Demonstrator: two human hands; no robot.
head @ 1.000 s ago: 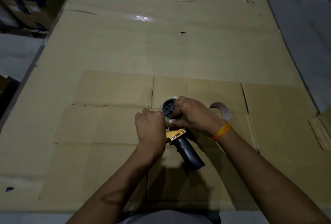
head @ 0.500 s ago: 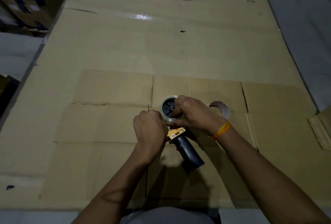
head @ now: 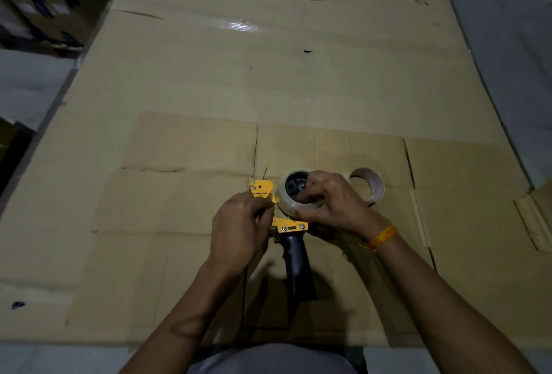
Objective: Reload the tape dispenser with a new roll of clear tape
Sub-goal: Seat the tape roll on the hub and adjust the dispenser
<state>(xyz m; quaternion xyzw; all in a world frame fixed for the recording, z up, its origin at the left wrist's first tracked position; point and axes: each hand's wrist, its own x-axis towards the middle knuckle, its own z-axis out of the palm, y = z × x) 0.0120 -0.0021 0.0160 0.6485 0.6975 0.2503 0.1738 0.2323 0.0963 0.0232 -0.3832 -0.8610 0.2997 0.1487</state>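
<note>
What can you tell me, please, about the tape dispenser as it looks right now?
The tape dispenser lies on the cardboard sheet, its dark grip pointing toward the person. Its frame looks like yellow metal, with a screwed plate above the grip and a printed yellow flap at the front. A clear tape roll sits on its black hub. The left hand pinches near the flap; the right hand holds the roll.

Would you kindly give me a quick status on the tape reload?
Right hand gripping the clear tape roll on the dispenser hub. Left hand pinching at the yellow front plate. Empty core lying aside, nothing in the way.
</note>
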